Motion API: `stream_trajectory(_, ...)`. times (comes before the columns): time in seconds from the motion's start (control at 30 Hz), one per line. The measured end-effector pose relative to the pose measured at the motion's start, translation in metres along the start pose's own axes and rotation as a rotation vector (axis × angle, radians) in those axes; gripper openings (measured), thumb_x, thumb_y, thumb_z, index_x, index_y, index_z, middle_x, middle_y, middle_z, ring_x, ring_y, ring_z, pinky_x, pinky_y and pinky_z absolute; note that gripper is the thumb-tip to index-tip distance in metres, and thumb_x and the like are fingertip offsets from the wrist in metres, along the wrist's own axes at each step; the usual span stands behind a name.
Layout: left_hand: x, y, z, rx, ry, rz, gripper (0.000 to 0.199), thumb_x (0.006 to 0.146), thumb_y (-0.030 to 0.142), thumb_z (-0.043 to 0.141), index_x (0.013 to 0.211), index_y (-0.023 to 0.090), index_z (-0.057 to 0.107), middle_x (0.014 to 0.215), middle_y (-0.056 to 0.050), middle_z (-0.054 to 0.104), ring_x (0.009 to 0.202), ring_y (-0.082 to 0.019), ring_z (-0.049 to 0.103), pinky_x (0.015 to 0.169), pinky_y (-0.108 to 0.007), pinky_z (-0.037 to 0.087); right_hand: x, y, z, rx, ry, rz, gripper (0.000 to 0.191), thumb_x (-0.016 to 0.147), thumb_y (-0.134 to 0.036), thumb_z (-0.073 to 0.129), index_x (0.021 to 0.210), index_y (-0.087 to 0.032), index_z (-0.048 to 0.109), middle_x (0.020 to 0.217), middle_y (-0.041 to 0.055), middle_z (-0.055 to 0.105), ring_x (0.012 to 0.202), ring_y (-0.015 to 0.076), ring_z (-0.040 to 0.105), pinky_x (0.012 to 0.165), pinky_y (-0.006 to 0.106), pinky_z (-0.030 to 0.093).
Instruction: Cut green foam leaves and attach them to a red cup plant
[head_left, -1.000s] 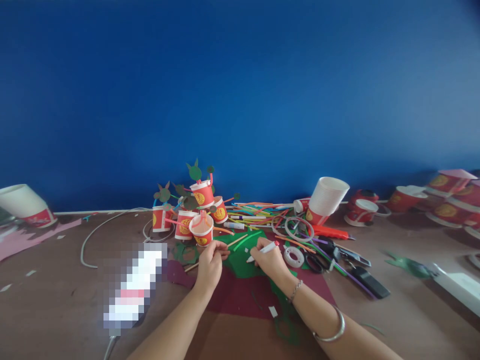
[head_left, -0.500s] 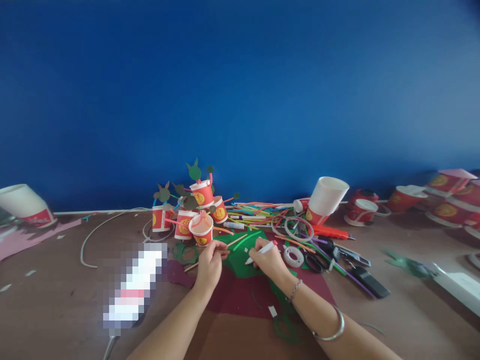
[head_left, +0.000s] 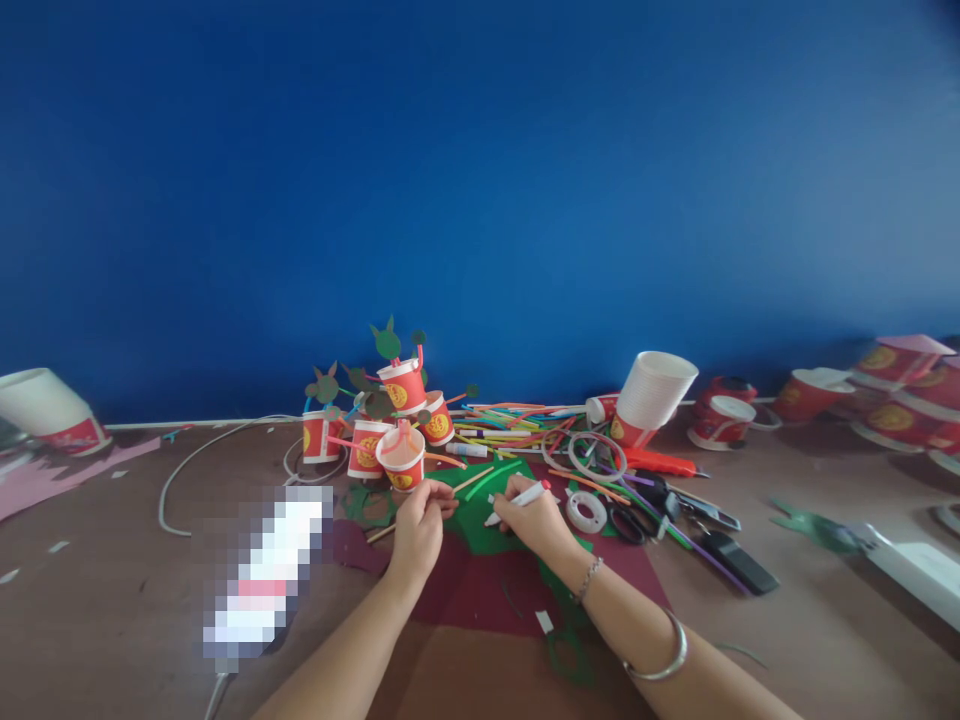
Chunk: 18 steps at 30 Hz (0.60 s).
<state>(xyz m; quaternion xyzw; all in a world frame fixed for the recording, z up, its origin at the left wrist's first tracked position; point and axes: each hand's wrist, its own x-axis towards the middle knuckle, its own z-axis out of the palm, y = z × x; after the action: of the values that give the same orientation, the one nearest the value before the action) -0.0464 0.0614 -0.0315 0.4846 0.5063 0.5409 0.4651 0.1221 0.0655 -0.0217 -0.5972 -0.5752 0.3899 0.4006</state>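
My right hand (head_left: 531,517) grips a white marker (head_left: 535,492) with a red end, its tip pointing down-left over a sheet of green paper (head_left: 469,525). My left hand (head_left: 420,530) is closed around a thin wooden stick (head_left: 474,480), which comes out on both sides of the hand. A green straw (head_left: 491,481) lies on the green paper just beyond my hands. Beneath it is a dark red sheet (head_left: 480,595). Behind my left hand stand red paper cups (head_left: 400,462) with straws and green paper shapes attached.
Loose straws (head_left: 510,415) are piled by the blue wall. A tape roll (head_left: 586,511), scissors (head_left: 630,524), a red cutter (head_left: 664,462) and stacked white cups (head_left: 654,395) are to the right. A blurred-out device (head_left: 270,570) with a cable lies left; green-jawed pliers (head_left: 817,527) lie far right.
The marker in my right hand has shifted slightly left and down over the green paper. My left hand stays almost in place.
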Motion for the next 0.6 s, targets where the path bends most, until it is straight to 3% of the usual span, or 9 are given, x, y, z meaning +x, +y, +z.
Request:
stream_trajectory(0.2, 0.001, -0.001, 0.000, -0.009, -0.006, 0.006, 0.016, 0.065, 0.014, 0.042, 0.072, 0.017, 0.057, 0.072, -0.003, 0.064, 0.073, -0.020, 0.067, 0.067, -0.031, 0.054, 0.003, -0.002, -0.004, 0.088, 0.029, -0.015, 0.020, 0.070, -0.025, 0.052, 0.054, -0.020, 0.040, 0.042, -0.0039, 0.055, 0.040, 0.0085, 0.045, 0.041, 0.018, 0.031)
stream_trajectory(0.6, 0.000, -0.002, 0.002, 0.093, -0.090, 0.033, 0.018, 0.067, 0.012, 0.040, 0.076, 0.017, 0.055, 0.082, -0.006, 0.065, 0.078, -0.020, 0.065, 0.074, -0.034, 0.052, 0.007, -0.006, -0.007, 0.172, -0.045, -0.062, 0.024, 0.073, -0.031, 0.055, 0.055, -0.021, 0.042, 0.044, -0.0035, 0.055, 0.042, 0.0092, 0.045, 0.043, 0.020, 0.030)
